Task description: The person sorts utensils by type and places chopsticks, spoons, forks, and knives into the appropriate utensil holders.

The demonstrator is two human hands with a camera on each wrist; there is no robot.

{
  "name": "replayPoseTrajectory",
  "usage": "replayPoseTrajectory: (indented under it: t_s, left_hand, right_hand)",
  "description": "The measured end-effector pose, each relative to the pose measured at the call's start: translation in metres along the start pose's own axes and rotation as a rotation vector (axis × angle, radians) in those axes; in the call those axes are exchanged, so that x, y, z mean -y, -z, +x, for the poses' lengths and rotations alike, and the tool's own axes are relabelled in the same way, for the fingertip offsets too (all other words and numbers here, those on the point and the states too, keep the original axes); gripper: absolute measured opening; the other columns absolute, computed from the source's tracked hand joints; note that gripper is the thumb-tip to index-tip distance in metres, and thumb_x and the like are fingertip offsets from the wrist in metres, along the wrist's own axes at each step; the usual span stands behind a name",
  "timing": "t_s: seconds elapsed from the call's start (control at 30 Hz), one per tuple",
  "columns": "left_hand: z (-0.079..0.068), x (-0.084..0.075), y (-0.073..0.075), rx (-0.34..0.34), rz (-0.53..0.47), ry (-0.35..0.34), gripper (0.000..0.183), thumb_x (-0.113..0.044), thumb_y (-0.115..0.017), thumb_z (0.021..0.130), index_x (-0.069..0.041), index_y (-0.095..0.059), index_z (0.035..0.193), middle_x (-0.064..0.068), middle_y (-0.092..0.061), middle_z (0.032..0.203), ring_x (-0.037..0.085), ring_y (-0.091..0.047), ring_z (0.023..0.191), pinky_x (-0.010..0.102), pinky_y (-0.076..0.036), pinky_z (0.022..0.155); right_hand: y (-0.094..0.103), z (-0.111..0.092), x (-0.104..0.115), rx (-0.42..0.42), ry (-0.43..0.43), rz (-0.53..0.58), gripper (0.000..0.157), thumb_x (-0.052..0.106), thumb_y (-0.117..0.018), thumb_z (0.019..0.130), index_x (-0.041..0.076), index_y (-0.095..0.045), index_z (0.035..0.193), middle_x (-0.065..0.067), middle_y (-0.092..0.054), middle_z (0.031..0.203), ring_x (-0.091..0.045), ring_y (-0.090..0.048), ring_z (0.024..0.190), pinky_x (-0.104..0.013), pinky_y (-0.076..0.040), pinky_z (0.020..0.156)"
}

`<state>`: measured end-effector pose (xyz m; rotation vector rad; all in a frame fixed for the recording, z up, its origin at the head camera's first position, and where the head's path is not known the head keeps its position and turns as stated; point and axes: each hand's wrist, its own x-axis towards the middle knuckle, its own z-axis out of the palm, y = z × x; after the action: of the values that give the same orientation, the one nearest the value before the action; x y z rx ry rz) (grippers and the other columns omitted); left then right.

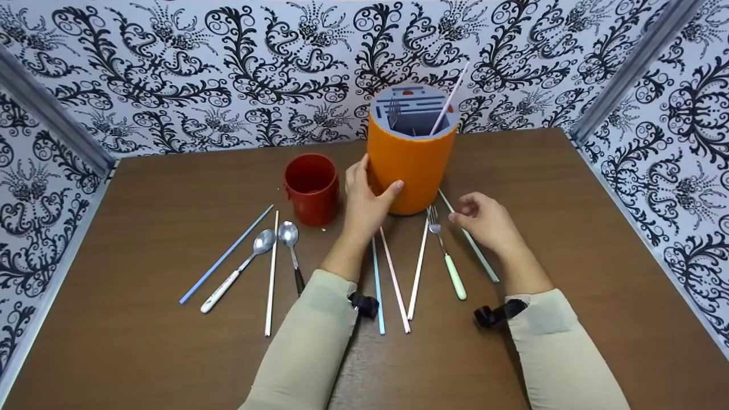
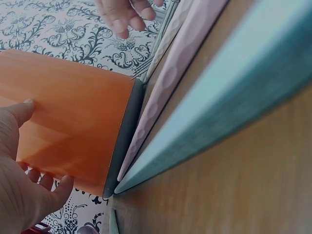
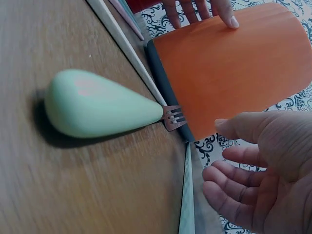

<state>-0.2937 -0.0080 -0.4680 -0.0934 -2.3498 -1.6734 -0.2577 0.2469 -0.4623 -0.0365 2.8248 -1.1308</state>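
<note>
Operator: State the grip of each hand.

Inspector: The left hand (image 1: 364, 202) is curved partway around the orange holder (image 1: 413, 171), with the thumb on its front wall and the fingers at its side; the right hand (image 1: 488, 223) is relaxed, fingers parted and loosely bent, with nothing held; it hangs near the green chopstick (image 1: 476, 251).

Operator: Give the holder's position and surroundings.

Inspector: It stands upright on the brown table (image 1: 569, 216), near the patterned back wall (image 1: 319, 74); a metal fork (image 1: 394, 112) and a lilac chopstick (image 1: 452, 97) project from its slotted top; the red cup (image 1: 316, 206) stands to its left; before it lie the green-handled fork (image 1: 454, 278), a white chopstick (image 1: 418, 266), a pink chopstick (image 1: 394, 277) and a pale-blue chopstick (image 1: 378, 293).
</note>
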Motion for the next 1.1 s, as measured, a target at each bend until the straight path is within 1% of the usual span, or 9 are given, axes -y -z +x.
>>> replayPoseTrajectory:
  t_s: [0.27, 0.5, 0.7, 0.93, 1.1]
  left_hand:
    - [0.0002, -0.002, 0.0, 0.007, -0.01, 0.015, 0.086, -0.03, -0.082, 0.09, -0.008, -0.037, 0.16, 0.014, -0.04, 0.154, 0.027, -0.042, 0.143, 0.036, -0.034, 0.125]
    - [0.0015, -0.0021, -0.001, 0.006, -0.017, 0.007, 0.086, -0.029, -0.082, 0.09, -0.007, -0.037, 0.16, 0.014, -0.04, 0.154, 0.027, -0.042, 0.143, 0.036, -0.034, 0.125]
    - [0.0016, -0.003, -0.0004, 0.012, -0.015, 0.015, 0.086, -0.03, -0.082, 0.09, -0.009, -0.037, 0.16, 0.013, -0.04, 0.154, 0.027, -0.041, 0.143, 0.037, -0.034, 0.125]
    - [-0.0007, -0.0007, 0.0, 0.021, -0.022, 0.005, 0.087, -0.03, -0.082, 0.09, -0.007, -0.036, 0.16, 0.013, -0.039, 0.154, 0.027, -0.041, 0.143, 0.037, -0.035, 0.125]
    - [-0.0004, -0.0007, 0.0004, 0.011, -0.016, -0.005, 0.086, -0.029, -0.082, 0.09, -0.007, -0.037, 0.159, 0.013, -0.04, 0.154, 0.027, -0.041, 0.142, 0.037, -0.034, 0.125]
  right_hand:
    - [-0.0009, 0.0001, -0.0038, 0.038, -0.02, -0.115, 0.046, 0.028, -0.07, 0.098, -0.001, -0.061, 0.131, -0.015, -0.064, 0.107, -0.03, -0.058, 0.097, -0.043, -0.047, 0.087]
    - [-0.0004, 0.0008, -0.0072, 0.08, -0.032, -0.155, 0.042, 0.02, -0.07, 0.095, -0.005, -0.063, 0.128, -0.017, -0.065, 0.105, -0.029, -0.06, 0.095, -0.043, -0.049, 0.086]
    - [-0.0032, 0.0015, -0.0093, 0.069, -0.022, -0.18, 0.034, 0.012, -0.067, 0.091, -0.007, -0.066, 0.12, -0.016, -0.066, 0.099, -0.028, -0.06, 0.088, -0.04, -0.05, 0.081]
    - [-0.0056, -0.0011, -0.0069, 0.072, -0.015, -0.195, 0.032, 0.008, -0.062, 0.088, -0.006, -0.067, 0.117, -0.016, -0.068, 0.099, -0.027, -0.061, 0.084, -0.041, -0.051, 0.078]
    - [-0.0071, -0.0009, -0.006, 0.059, -0.008, -0.21, 0.031, 0.008, -0.063, 0.087, -0.006, -0.068, 0.114, -0.016, -0.069, 0.096, -0.026, -0.062, 0.083, -0.041, -0.051, 0.076]
